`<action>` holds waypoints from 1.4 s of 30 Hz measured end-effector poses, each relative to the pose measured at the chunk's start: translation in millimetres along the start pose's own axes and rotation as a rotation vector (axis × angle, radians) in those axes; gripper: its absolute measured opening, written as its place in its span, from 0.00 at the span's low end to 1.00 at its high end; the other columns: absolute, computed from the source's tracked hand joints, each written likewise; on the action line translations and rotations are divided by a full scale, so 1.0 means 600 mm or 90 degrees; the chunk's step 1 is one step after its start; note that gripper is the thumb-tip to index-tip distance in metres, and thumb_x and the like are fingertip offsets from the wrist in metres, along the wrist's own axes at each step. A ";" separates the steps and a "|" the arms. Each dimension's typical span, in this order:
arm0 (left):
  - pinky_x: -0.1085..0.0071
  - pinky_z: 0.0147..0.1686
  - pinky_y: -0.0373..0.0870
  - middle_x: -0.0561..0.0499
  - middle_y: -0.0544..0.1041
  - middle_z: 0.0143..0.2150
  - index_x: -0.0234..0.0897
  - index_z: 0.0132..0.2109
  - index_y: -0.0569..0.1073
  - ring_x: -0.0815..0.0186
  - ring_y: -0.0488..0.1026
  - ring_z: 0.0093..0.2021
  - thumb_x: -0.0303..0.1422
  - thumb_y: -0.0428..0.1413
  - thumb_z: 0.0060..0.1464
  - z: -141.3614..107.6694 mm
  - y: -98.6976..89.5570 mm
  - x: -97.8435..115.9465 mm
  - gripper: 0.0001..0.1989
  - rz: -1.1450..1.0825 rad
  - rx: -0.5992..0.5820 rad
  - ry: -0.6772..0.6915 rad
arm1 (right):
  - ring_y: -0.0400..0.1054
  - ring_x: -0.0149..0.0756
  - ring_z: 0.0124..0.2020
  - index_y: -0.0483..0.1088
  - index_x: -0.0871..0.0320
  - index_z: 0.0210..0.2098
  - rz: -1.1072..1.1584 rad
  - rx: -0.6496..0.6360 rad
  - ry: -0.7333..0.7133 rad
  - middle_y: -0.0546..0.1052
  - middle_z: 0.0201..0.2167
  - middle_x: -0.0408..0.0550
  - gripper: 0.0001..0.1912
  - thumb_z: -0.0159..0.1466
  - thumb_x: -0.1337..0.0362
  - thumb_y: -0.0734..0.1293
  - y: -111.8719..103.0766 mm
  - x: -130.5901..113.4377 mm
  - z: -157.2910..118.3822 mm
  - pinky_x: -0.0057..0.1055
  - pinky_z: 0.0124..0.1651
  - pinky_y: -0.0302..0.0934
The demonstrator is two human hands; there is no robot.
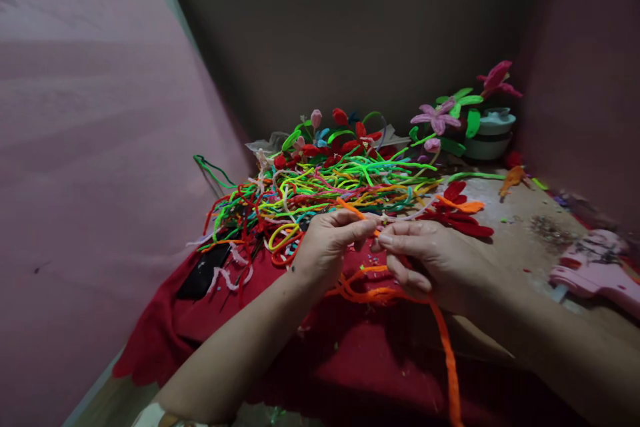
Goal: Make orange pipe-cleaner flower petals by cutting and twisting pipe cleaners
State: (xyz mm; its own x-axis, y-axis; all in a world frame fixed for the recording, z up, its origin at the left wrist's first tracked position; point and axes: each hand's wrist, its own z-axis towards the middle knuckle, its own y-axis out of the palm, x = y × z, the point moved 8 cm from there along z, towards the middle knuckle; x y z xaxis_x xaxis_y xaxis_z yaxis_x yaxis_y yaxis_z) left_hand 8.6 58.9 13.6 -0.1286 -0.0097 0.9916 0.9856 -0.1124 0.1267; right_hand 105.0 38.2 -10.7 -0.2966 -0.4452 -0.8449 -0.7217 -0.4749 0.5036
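Two hands pinching: fingertips of your left hand [320, 247] and right hand [440, 250] are clamped on the orange stem [350, 207], over the red cloth [345, 360]. Loose orange strands [375, 295] sit right below (can't tell if they're the same piece). Tugging could snag them; slack fingertips could let the stem slip.
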 end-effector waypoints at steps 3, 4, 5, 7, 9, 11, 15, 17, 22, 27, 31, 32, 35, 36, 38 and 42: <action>0.76 0.23 0.54 0.56 0.67 0.18 0.31 0.26 0.74 0.76 0.60 0.19 0.33 0.61 0.43 0.006 -0.008 0.001 0.08 -0.009 0.016 0.023 | 0.42 0.18 0.06 0.65 0.61 0.28 0.036 0.006 0.028 0.66 0.09 0.39 0.04 0.59 0.67 0.62 -0.004 0.009 0.003 0.18 0.10 0.39; 0.76 0.23 0.54 0.56 0.67 0.18 0.31 0.26 0.73 0.76 0.60 0.20 0.33 0.61 0.44 0.008 -0.010 0.000 0.08 -0.016 0.014 0.027 | 0.41 0.18 0.06 0.66 0.61 0.30 0.042 0.001 0.033 0.67 0.10 0.39 0.04 0.59 0.67 0.61 -0.004 0.011 0.004 0.18 0.09 0.38; 0.76 0.23 0.55 0.57 0.67 0.19 0.32 0.26 0.73 0.76 0.61 0.20 0.33 0.60 0.45 0.009 -0.011 -0.003 0.08 -0.025 0.008 0.027 | 0.40 0.18 0.05 0.66 0.61 0.31 0.047 -0.005 0.036 0.67 0.10 0.40 0.04 0.60 0.67 0.61 -0.004 0.013 0.006 0.18 0.09 0.37; 0.76 0.25 0.57 0.56 0.67 0.20 0.32 0.27 0.73 0.75 0.63 0.22 0.34 0.60 0.46 0.010 -0.013 -0.010 0.08 -0.037 -0.001 0.022 | 0.40 0.18 0.05 0.66 0.60 0.33 0.048 -0.012 0.033 0.68 0.11 0.40 0.04 0.60 0.66 0.61 -0.004 0.015 0.009 0.18 0.09 0.37; 0.76 0.27 0.58 0.56 0.67 0.21 0.32 0.27 0.72 0.75 0.63 0.23 0.33 0.59 0.47 0.010 -0.016 -0.016 0.08 -0.034 0.002 0.019 | 0.44 0.18 0.06 0.65 0.59 0.32 0.043 -0.003 0.022 0.70 0.12 0.41 0.03 0.60 0.65 0.62 -0.006 0.016 0.013 0.18 0.10 0.40; 0.76 0.28 0.58 0.55 0.68 0.22 0.32 0.27 0.72 0.75 0.63 0.23 0.34 0.59 0.47 0.010 -0.018 -0.020 0.08 -0.030 0.007 0.016 | 0.49 0.19 0.07 0.65 0.59 0.29 0.035 0.027 0.015 0.71 0.14 0.42 0.04 0.58 0.65 0.64 -0.011 0.016 0.018 0.18 0.11 0.44; 0.77 0.28 0.58 0.56 0.67 0.22 0.32 0.29 0.73 0.76 0.61 0.24 0.34 0.59 0.46 0.009 -0.019 -0.030 0.08 -0.025 0.002 -0.010 | 0.48 0.17 0.08 0.64 0.60 0.25 0.002 0.081 0.014 0.68 0.12 0.40 0.06 0.56 0.66 0.66 -0.020 0.021 0.024 0.17 0.11 0.41; 0.77 0.27 0.57 0.56 0.66 0.22 0.32 0.28 0.72 0.76 0.60 0.24 0.34 0.59 0.46 0.008 -0.019 -0.033 0.09 -0.017 0.002 -0.009 | 0.44 0.17 0.07 0.65 0.60 0.26 0.002 0.085 0.010 0.64 0.10 0.36 0.05 0.56 0.65 0.66 -0.020 0.023 0.025 0.17 0.11 0.37; 0.77 0.26 0.57 0.57 0.64 0.21 0.32 0.26 0.69 0.76 0.58 0.22 0.37 0.57 0.48 0.009 -0.017 -0.030 0.12 0.030 -0.015 -0.022 | 0.40 0.18 0.08 0.67 0.58 0.28 0.034 0.070 0.004 0.57 0.08 0.33 0.05 0.58 0.64 0.65 -0.019 0.030 0.026 0.18 0.11 0.35; 0.75 0.29 0.61 0.53 0.70 0.29 0.35 0.34 0.69 0.72 0.65 0.27 0.40 0.55 0.49 0.005 -0.085 0.028 0.12 0.362 0.026 0.024 | 0.40 0.17 0.08 0.66 0.59 0.28 0.033 0.072 0.002 0.61 0.09 0.34 0.05 0.57 0.64 0.65 -0.026 0.033 0.026 0.19 0.12 0.34; 0.70 0.35 0.62 0.49 0.72 0.33 0.36 0.35 0.69 0.65 0.67 0.33 0.36 0.50 0.52 -0.003 -0.172 0.050 0.08 0.886 0.072 0.045 | 0.47 0.18 0.09 0.66 0.59 0.28 0.022 0.087 -0.011 0.66 0.14 0.37 0.05 0.57 0.64 0.64 -0.034 0.033 0.027 0.19 0.13 0.38; 0.69 0.36 0.62 0.48 0.72 0.35 0.36 0.37 0.69 0.64 0.68 0.35 0.35 0.48 0.53 -0.004 -0.189 0.041 0.09 0.965 0.054 0.017 | 0.47 0.18 0.10 0.65 0.59 0.28 0.021 0.090 -0.008 0.65 0.14 0.37 0.05 0.58 0.63 0.64 -0.036 0.034 0.026 0.19 0.13 0.38; 0.70 0.36 0.62 0.46 0.72 0.37 0.36 0.37 0.68 0.63 0.68 0.37 0.31 0.47 0.51 -0.006 -0.220 0.010 0.08 1.084 0.019 -0.056 | 0.46 0.18 0.10 0.65 0.59 0.30 0.017 0.093 -0.002 0.65 0.14 0.37 0.06 0.58 0.62 0.64 -0.038 0.039 0.026 0.19 0.13 0.38; 0.70 0.35 0.62 0.46 0.72 0.37 0.36 0.37 0.68 0.63 0.68 0.37 0.30 0.47 0.51 -0.005 -0.223 0.003 0.07 1.092 0.016 -0.063 | 0.46 0.18 0.10 0.65 0.59 0.30 0.015 0.093 -0.003 0.65 0.14 0.37 0.06 0.58 0.62 0.64 -0.039 0.040 0.026 0.19 0.13 0.39; 0.71 0.33 0.61 0.47 0.72 0.36 0.36 0.36 0.67 0.63 0.68 0.35 0.28 0.46 0.51 -0.003 -0.219 -0.005 0.07 1.092 0.014 -0.057 | 0.46 0.18 0.10 0.64 0.58 0.31 0.007 0.092 -0.008 0.65 0.14 0.37 0.06 0.58 0.61 0.64 -0.040 0.040 0.026 0.19 0.14 0.40; 0.71 0.30 0.58 0.47 0.70 0.32 0.35 0.33 0.65 0.64 0.66 0.32 0.28 0.44 0.51 0.002 -0.214 -0.005 0.06 1.094 0.010 -0.041 | 0.44 0.19 0.10 0.65 0.58 0.31 -0.009 0.100 -0.010 0.63 0.13 0.36 0.08 0.58 0.60 0.64 -0.043 0.040 0.026 0.19 0.14 0.39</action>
State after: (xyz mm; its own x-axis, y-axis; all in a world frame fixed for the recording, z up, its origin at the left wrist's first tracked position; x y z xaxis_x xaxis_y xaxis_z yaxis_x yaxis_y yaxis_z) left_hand -117.2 74.7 -5.3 0.9978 -0.0627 -0.0200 -0.0205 -0.0071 -0.9998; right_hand 106.7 51.8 -46.9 -0.2946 -0.4267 -0.8551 -0.8146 -0.3558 0.4581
